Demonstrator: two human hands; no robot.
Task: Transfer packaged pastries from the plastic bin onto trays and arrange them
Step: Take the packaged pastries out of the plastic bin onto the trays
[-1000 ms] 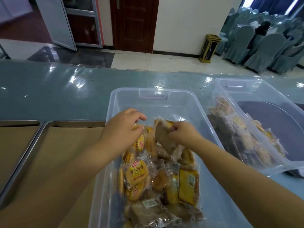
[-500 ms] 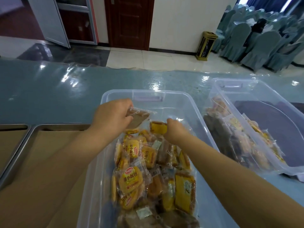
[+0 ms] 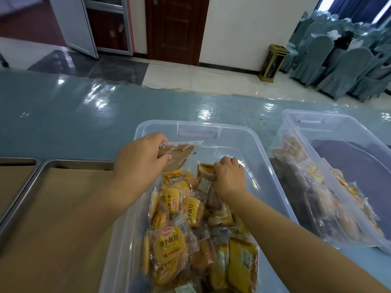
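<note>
yellow-wrapped pastries [image 3: 169, 246] heap in the clear plastic bin [image 3: 264, 157] — the right hand [image 3: 229, 178] pinches an orange packet [image 3: 206, 168] on the pile with curled fingers; the left hand [image 3: 139, 163] pinches a brown pastry packet [image 3: 177, 155] above the bin, beside the paper-lined tray [image 3: 84, 162].

We see our left hand [image 3: 140, 160] pinching a brown wrapped pastry [image 3: 177, 154] above the clear plastic bin [image 3: 262, 157], while our right hand [image 3: 229, 176] grips a yellow packet [image 3: 206, 169] beside lined trays [image 3: 69, 187].
</note>
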